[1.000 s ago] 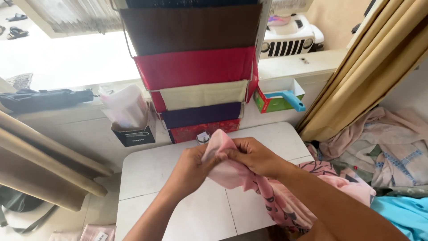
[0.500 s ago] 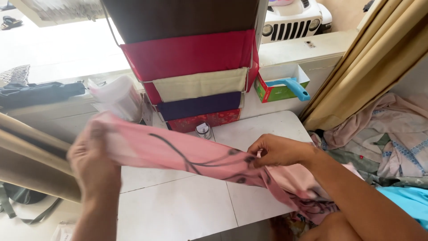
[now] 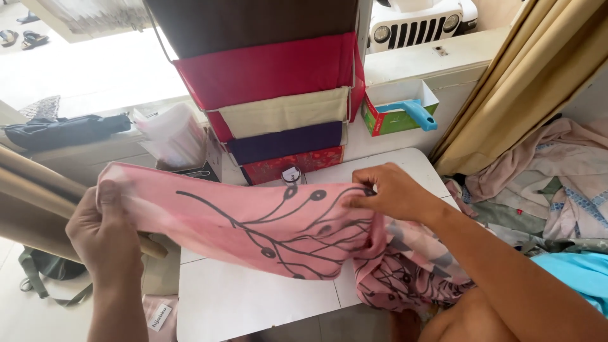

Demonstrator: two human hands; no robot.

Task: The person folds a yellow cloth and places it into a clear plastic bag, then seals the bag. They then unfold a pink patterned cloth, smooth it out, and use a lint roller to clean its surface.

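Note:
A pink cloth (image 3: 253, 225) with a dark branch-and-dot pattern is stretched out above a small white table (image 3: 253, 304). My left hand (image 3: 104, 231) grips its left end, out past the table's left edge. My right hand (image 3: 389, 190) pinches the top edge further right, over the table's back right part. The rest of the cloth hangs bunched (image 3: 405, 272) below my right forearm at the table's right side.
Behind the table hangs a stack of folded fabrics (image 3: 278, 95) in brown, red, cream and purple. A tissue box (image 3: 180, 142) stands at the back left, a green box with a blue handle (image 3: 399, 114) on the sill. Curtain (image 3: 519, 82) and piled clothes (image 3: 551, 183) lie to the right.
My hands have drawn apart from the bunched cloth: the left hand pulled its end out leftwards and the cloth is now spread flatter, showing the pattern.

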